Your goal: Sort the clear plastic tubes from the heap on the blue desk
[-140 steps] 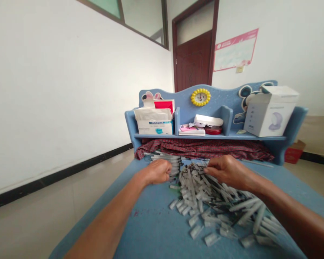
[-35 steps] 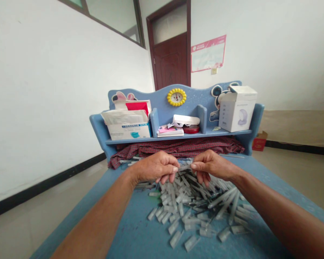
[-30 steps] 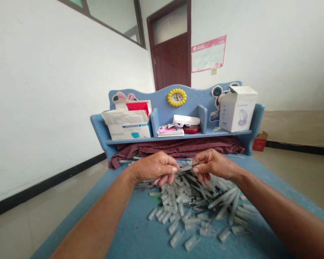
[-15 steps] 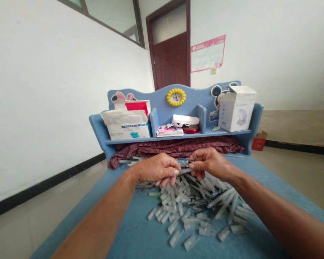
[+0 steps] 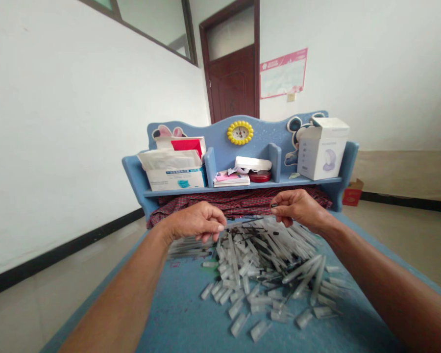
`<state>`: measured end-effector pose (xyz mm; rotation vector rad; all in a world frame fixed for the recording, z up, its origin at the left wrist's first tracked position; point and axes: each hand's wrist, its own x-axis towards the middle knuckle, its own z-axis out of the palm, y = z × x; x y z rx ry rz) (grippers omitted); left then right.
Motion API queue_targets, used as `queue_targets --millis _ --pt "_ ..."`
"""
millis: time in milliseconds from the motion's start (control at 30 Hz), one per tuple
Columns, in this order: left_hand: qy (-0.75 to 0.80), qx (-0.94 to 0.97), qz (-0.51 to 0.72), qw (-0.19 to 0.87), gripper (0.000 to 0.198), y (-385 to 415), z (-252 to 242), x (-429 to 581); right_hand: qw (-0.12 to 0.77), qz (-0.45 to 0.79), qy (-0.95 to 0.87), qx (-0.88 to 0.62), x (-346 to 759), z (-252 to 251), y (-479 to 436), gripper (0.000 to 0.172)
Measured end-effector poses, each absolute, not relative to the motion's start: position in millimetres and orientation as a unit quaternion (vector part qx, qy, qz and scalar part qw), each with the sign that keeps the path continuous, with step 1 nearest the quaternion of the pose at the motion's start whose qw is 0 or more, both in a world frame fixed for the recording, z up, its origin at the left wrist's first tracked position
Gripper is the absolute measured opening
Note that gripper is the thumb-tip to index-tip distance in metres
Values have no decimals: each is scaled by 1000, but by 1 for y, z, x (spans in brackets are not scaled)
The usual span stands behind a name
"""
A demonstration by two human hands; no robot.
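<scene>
Pinching grips are set on both hands. The left hand (image 5: 196,221) presses thumb and forefinger together on the near end of a thin dark plastic rod (image 5: 244,222), with the other fingers curled under. The right hand (image 5: 297,206) nips a small dark piece (image 5: 274,205) at its fingertips. Whether that piece joins the rod cannot be told. Both hands are raised above the heap, which probably keeps the rod free of the loose parts below.

The blue-topped table (image 5: 183,323) carries everything. At its far edge stands a blue wooden shelf unit (image 5: 213,135) over a red checked cloth (image 5: 242,201). A white cardboard box (image 5: 321,147) sits at the right end of the shelf.

The pile of clear plastic tubes (image 5: 275,247) lies mid-table, directly under the hands and within short reach. A straight bundle of similar tubes (image 5: 185,245) lies apart toward the left edge, by the left hand. Short clear plastic caps (image 5: 238,309) are scattered along the near side of the pile.
</scene>
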<state>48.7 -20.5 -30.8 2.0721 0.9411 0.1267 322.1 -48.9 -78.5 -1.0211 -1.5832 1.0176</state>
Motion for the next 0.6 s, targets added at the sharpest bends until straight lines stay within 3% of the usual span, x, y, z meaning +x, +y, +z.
queue_targets --millis 267,600 --pt "496 805 25 325 16 2 -47 33 342 296 -718 -529 324 -96 -36 9" --pt "450 836 13 314 13 -9 -46 56 202 126 -755 -611 323 -88 -43 15"
